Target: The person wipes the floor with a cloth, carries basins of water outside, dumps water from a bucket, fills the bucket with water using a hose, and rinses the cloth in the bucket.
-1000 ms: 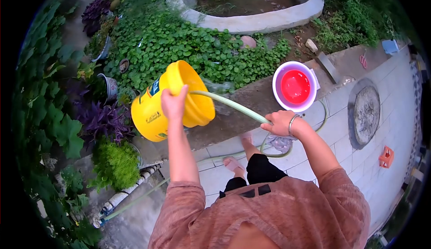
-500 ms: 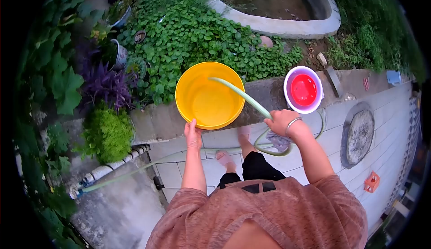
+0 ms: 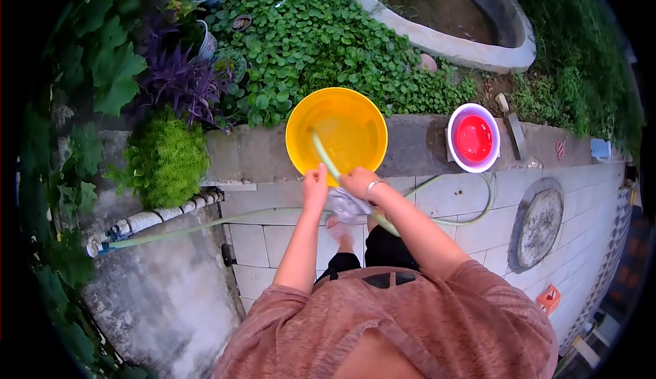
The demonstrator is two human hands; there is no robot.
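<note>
A yellow bucket stands upright on the ledge, its open mouth facing up. My left hand is closed at the bucket's near rim, by the hose. In my right hand, closed, is the pale green hose, whose end lies inside the bucket. A greyish cloth hangs at the hose just below my hands. Whether water comes from the hose end is hard to make out.
A white-purple basin with a red one inside stands right on the ledge. Farther right are a grey block, scissors and a blue container. An orange stool stands on the tiles; plants grow beyond.
The bucket has gone from tilted to upright. My right hand has moved left with the hose, close to my left hand, which shifted from the bucket's side to its near rim. The cloth moved along.
</note>
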